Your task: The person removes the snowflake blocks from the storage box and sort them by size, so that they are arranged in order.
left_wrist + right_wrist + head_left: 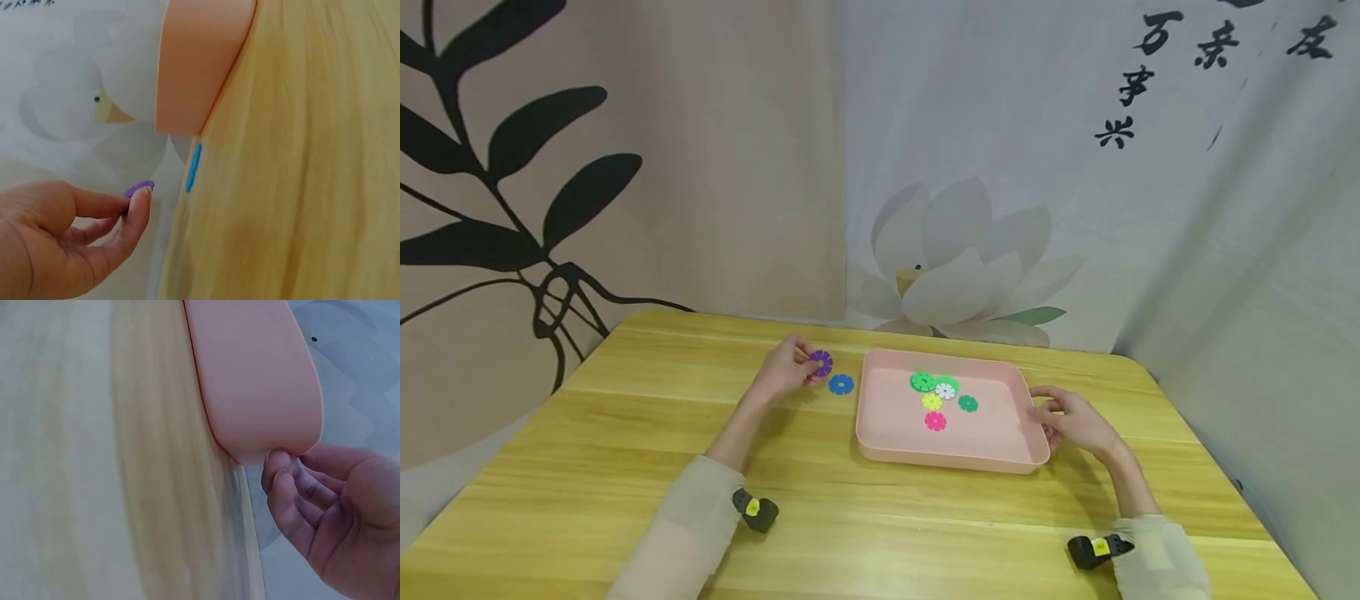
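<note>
My left hand (784,368) pinches a purple interlocking disc (822,362) between thumb and fingers, held above the table; the left wrist view shows this disc (139,188) nearly edge-on. Just below and right of it, a blue interlocking disc (841,384) lies flat on the wood. A pink tray (880,417) stands to the right, holding several discs: greens (967,403), a white one (945,391), a yellow one (932,402) and a pink one (935,422). At the tray's right side, my right hand (1075,418) grips the rim with curled fingers; the right wrist view shows the fingertips (282,464) at the tray's corner.
The wooden table (880,525) carries the tray near its far side. Behind it hangs a curtain (737,167) printed with leaves, a flower and writing. A small black camera sits on each wrist, such as the left camera (760,513).
</note>
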### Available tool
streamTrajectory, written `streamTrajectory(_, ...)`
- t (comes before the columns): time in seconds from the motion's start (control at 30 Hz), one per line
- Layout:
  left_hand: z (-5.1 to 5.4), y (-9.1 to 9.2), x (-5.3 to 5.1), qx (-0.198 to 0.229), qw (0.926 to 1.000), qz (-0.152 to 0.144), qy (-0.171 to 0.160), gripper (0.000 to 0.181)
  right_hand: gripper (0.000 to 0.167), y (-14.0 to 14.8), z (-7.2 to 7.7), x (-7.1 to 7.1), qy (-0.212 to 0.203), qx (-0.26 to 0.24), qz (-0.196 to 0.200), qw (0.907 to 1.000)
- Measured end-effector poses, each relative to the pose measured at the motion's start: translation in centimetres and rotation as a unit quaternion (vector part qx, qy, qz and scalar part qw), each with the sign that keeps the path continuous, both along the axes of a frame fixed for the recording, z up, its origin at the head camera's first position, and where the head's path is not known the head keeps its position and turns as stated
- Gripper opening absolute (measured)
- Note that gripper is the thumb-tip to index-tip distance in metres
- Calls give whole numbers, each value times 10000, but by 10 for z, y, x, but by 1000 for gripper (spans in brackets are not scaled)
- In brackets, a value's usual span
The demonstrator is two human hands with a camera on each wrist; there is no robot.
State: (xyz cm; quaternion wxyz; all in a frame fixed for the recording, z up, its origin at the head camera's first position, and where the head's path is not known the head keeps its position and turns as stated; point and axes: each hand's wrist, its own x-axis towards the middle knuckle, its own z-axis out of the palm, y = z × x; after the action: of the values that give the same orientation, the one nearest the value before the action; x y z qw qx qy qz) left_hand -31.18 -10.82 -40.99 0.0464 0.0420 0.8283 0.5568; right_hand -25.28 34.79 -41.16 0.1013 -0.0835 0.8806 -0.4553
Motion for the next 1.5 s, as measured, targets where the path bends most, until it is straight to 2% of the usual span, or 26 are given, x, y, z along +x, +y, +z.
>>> streamTrajectory(0.17, -2, -7, 0, -45, 9997, 20, -232, 20, 52, 0, 0, 1, 16, 95, -62, 9999)
streamTrajectory(0.5, -6, -12, 3, -420, 9975, 281, -489, 22, 52, 1, -1, -1, 76, 114, -11, 9999)
streamTrajectory(0.83, -9, -12, 3, -455, 9953, 456, -718, 21, 53, 0, 0, 0, 61, 34, 51, 10000)
streamTrajectory(1.0, -8, -9, 1, -471, 9952, 499, -703, 23, 52, 1, 0, 0, 50, 8, 36, 10000)
streamTrajectory(1.23, -4, -9, 3, -441, 9966, 357, -596, 20, 52, 1, 1, 0, 59, -58, 73, 9999)
streamTrajectory(1.5, -1, -10, 5, -919, 9944, 221, -464, 24, 53, 1, 1, 0, 46, -80, 61, 9999)
